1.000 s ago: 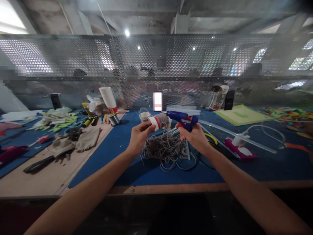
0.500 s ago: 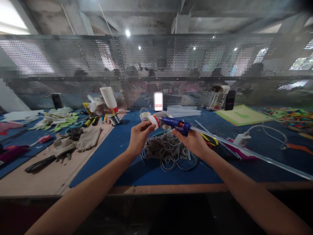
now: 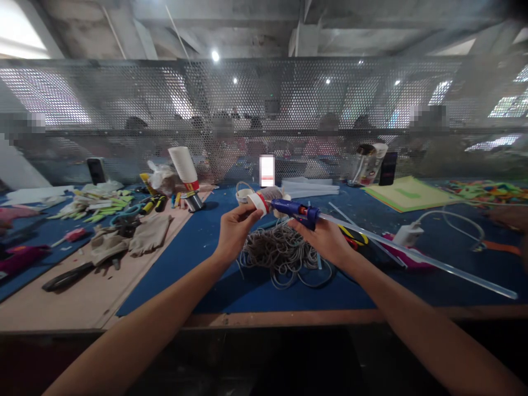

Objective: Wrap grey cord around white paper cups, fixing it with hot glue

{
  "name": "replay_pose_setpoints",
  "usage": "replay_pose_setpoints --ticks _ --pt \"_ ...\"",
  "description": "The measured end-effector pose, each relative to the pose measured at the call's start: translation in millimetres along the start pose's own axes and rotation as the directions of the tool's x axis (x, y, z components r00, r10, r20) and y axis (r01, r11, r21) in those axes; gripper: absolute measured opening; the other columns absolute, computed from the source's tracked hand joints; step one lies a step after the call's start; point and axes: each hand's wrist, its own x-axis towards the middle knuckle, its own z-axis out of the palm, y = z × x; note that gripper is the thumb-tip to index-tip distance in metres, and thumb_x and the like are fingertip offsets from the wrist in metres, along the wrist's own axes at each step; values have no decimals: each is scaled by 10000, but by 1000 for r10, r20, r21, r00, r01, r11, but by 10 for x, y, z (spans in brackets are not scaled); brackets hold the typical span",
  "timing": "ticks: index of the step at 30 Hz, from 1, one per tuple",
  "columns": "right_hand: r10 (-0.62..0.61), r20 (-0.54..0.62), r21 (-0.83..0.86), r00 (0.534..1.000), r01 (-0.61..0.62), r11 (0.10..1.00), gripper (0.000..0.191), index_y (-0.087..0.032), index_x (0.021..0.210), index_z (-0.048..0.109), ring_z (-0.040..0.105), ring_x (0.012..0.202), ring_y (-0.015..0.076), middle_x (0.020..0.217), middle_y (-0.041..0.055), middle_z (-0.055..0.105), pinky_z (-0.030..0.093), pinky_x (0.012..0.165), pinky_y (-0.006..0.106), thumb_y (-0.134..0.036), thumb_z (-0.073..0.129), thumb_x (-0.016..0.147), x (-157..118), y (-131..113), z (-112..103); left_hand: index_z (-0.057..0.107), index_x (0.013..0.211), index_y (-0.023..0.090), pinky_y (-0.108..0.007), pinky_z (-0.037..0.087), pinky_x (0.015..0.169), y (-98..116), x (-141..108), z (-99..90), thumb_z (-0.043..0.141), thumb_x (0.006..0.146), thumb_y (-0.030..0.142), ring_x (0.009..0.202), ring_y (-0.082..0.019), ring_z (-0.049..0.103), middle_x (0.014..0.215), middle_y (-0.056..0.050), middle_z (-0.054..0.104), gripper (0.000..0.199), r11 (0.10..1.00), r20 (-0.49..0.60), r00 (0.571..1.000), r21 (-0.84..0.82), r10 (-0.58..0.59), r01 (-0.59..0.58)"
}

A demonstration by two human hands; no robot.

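My left hand [image 3: 237, 225] is closed on the white rim end of a paper cup [image 3: 258, 204], which lies on its side in the air. Grey cord is wound round the cup's far part, beside a red band. My right hand [image 3: 325, 236] grips a blue glue gun [image 3: 295, 209], its nozzle at the cord-wrapped side of the cup; whether it touches I cannot tell. From the gun's back a long clear glue stick [image 3: 433, 264] slants down to the right. Below both hands lies a loose heap of grey cord [image 3: 280, 250] on the blue mat [image 3: 198, 275].
A small white cup with a handle [image 3: 244, 195] stands behind my left hand. Stacked paper cups [image 3: 183, 164] lean at the back left. Gloves [image 3: 150, 235] and a black-handled tool [image 3: 68, 276] lie left. At right are a white plug adapter [image 3: 408, 235] and coloured sheets [image 3: 412, 193].
The glue gun has shifted slightly left, and the far end of its glue stick has come into view. Both hands keep their holds. At the far right edge, a blurred brownish shape, perhaps a hand, has appeared.
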Motion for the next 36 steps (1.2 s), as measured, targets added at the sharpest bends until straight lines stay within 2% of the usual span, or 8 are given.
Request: replay_pose_setpoints --ticks 13,23,36 --pt "6 -7 -30 1000 -6 1000 403 -217 970 669 631 712 219 705 45 664 391 607 299 -587 526 900 7 -6 0 785 930 152 -277 491 792 42 -19 5 802 710 353 807 -182 650 907 -53 756 298 999 -13 1000 36 -23 23" --pt "13 -2 -33 1000 -13 999 413 -228 1035 686 632 692 229 642 33 634 409 609 317 -584 523 903 8 7 8 781 941 151 -281 495 820 44 -18 2 792 727 359 848 -191 661 946 -58 761 299 999 2 1000 36 -19 19" --pt "27 -17 -19 999 -27 999 394 -227 1020 697 626 691 228 648 41 638 403 598 320 -567 546 891 7 34 24 779 944 156 -286 499 819 5 -6 -12 788 735 353 838 -184 659 928 -52 759 288 999 3 1000 41 -4 4"
